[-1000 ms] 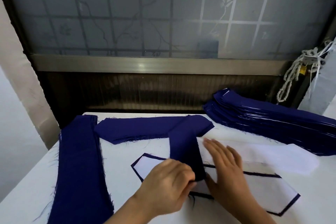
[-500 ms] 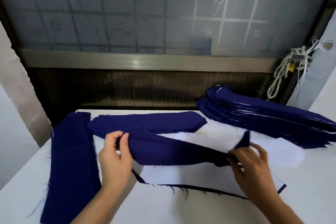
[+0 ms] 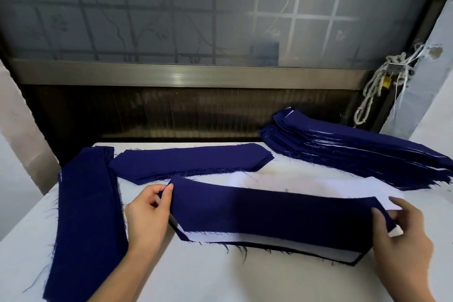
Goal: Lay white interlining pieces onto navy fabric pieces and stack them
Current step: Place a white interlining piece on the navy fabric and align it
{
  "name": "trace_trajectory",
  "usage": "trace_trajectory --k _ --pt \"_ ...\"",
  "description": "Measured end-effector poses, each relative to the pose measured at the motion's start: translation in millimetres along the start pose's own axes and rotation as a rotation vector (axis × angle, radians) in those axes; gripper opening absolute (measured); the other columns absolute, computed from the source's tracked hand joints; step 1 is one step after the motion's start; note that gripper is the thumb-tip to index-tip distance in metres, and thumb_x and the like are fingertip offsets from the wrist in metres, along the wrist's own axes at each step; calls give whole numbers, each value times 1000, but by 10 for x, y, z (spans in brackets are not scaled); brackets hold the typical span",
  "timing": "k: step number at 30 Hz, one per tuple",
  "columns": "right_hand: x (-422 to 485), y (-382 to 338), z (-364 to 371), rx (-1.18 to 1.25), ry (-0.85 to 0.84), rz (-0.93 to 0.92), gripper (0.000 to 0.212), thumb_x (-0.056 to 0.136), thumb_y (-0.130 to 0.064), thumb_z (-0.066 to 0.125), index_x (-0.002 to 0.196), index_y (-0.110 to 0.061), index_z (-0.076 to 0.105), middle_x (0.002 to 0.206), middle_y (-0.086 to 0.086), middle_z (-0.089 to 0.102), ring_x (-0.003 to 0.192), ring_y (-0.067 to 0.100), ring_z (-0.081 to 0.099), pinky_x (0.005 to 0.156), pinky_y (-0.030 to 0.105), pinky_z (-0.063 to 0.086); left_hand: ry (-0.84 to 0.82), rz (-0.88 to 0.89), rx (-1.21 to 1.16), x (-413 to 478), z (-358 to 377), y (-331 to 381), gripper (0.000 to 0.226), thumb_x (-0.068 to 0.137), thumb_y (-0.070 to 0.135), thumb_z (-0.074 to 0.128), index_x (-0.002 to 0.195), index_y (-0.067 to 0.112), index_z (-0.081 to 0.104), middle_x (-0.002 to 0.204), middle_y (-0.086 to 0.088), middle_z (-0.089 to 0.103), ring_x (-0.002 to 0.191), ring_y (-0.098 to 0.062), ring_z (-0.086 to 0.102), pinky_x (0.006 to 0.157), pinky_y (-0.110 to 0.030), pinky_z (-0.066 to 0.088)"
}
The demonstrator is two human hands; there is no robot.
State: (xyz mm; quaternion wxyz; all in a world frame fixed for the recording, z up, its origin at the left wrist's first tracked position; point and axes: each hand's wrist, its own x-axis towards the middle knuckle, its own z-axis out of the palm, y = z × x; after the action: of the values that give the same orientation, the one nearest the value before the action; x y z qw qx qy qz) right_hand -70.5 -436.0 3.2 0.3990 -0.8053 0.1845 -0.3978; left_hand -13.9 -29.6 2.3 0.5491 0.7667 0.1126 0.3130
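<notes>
Head view: left hand [image 3: 147, 218] and right hand [image 3: 402, 235] pinch opposite ends of a navy piece [image 3: 269, 211] stretched above the white interlining [image 3: 245, 239].

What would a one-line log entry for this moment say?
left hand: pinches navy fabric piece, left end | right hand: pinches its right end | piece: held spread over white interlining

Left hand [image 3: 149, 218] pinched the left end of the navy piece [image 3: 269, 211]; right hand [image 3: 402, 235] gripped its right end. White interlining [image 3: 220, 236] lay directly beneath the navy piece. Flat navy pile [image 3: 191, 162] lay behind it, layered stack [image 3: 355, 149] behind-right, and long navy strip [image 3: 85, 216] to its left.
</notes>
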Motion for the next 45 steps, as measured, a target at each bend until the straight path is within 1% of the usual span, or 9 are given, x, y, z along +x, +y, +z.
trace_trajectory --k 3,5,7,13,29,34,37,41,45 --pt "7 24 0 9 42 10 36 90 -28 62 115 -46 43 84 -14 62 78 -8 58 78 10 38 -45 -60 58 28 -3 -40 15 90 27 72 76 32 69 57 -6 58 58 -17 59 62 -17 48" --pt "34 69 23 -61 -35 21 29 91 -25 62 112 -39 48 80 -10 62 75 7 60 76 32 41 -89 -93 162 44 -13 -80 16 90 28 71 75 31 70 56 -4 61 58 -19 61 60 -29 50" --pt "58 99 56 -185 -148 9 20 92 -21 62 108 -28 53 78 -3 64 71 26 59 69 39 43 -121 -69 322 39 -26 -93 17 91 29 69 75 30 70 55 3 61 58 -17 61 55 -30 45" --pt "61 111 94 -474 -203 -57 8 91 -18 62 98 -17 61 82 5 71 73 36 60 61 38 42 -181 -2 598 9 -18 -87 23 94 32 63 71 32 61 53 12 58 56 -8 56 49 -26 35" --pt "3 50 82 -628 -169 -119 15 79 2 67 93 -1 67 75 21 67 71 42 59 66 43 42 -196 0 632 -5 -1 -101 19 95 33 60 77 26 62 54 10 59 59 -15 58 52 -30 43" --pt "16 71 70 -657 -198 -70 17 81 -1 64 98 -2 66 80 18 68 80 41 59 74 44 38 -182 10 689 -18 4 -91 17 95 33 60 80 26 63 61 10 63 62 -17 59 53 -31 45" --pt "13 86 74 -690 -196 -25 18 83 -5 63 100 -1 66 87 20 68 86 41 59 77 45 38 -148 67 697 -24 1 -94 13 94 30 63 92 19 67 84 3 71 77 -24 62 65 -36 49" --pt "22 98 78 -776 -171 100 33 88 -31 62 91 2 64 93 25 62 92 42 54 78 45 37 -103 58 858 -31 18 -119 43 94 48 57 105 7 67 102 -11 66 97 -33 57 83 -44 44" --pt "41 65 79 -808 -292 12 42 86 -43 64 74 -2 60 80 18 57 83 39 53 72 44 43 -204 89 979 -41 38 -88 51 91 64 48 98 17 67 97 -2 61 95 -25 52 85 -36 42"
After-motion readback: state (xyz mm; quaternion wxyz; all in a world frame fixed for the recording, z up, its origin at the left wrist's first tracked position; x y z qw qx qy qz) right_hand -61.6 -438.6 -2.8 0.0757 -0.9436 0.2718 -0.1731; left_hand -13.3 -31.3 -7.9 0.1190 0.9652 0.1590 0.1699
